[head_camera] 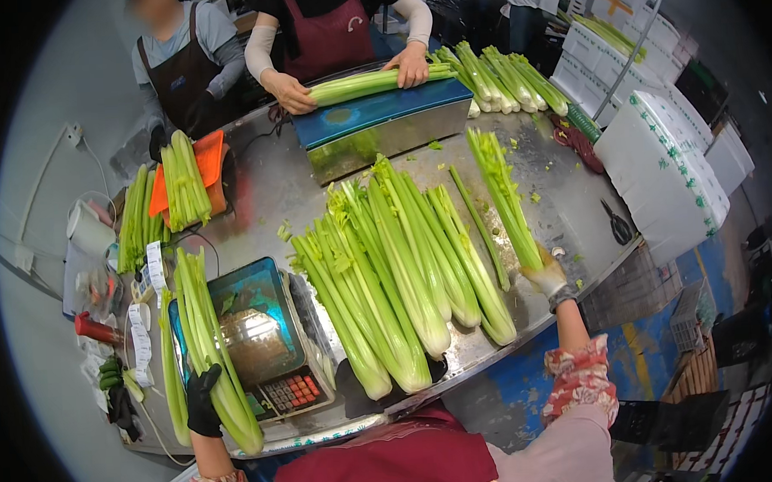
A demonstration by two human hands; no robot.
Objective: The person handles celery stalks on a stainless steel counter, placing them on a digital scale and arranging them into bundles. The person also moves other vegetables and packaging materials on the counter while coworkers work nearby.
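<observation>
My left hand point(204, 402), in a black glove, grips a celery bunch point(203, 326) at the left edge of a digital scale point(260, 324). Another slim celery bunch point(172, 373) lies just left of it. My right hand point(546, 273), in a pale, stained glove, is closed around the base of a celery bunch point(497, 191) whose tops point away from me. Between my hands several celery bunches point(388, 286) lie side by side, their pale bases towards me. A single celery stalk point(479, 227) lies to their right.
Across the metal table point(565, 201), a co-worker's hands hold celery point(372, 83) on a blue-topped metal box point(381, 121). Another co-worker stands by an orange tray point(211, 158) with celery. Scissors point(616, 223) lie at the right edge, near white foam boxes point(661, 171). Celery bunches point(508, 80) lie at the back.
</observation>
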